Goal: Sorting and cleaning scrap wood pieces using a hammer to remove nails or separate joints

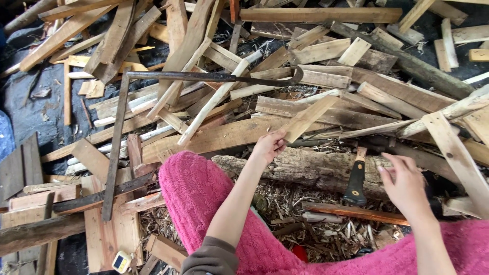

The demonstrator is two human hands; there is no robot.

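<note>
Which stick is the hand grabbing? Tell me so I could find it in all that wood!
Find the thick rough log lying across the middle, just past the pink knees. The left hand at its top edge pinches a short flat pale wood strip by its lower end. Unlike the strips lying flat around it, this one slants up to the right.

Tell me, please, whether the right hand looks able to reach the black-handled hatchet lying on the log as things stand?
Probably yes. The right hand hovers open just beside the hatchet, whose handle lies bare on the log with nothing over it. The left hand is off to the side, gripping a wood slat.
</note>
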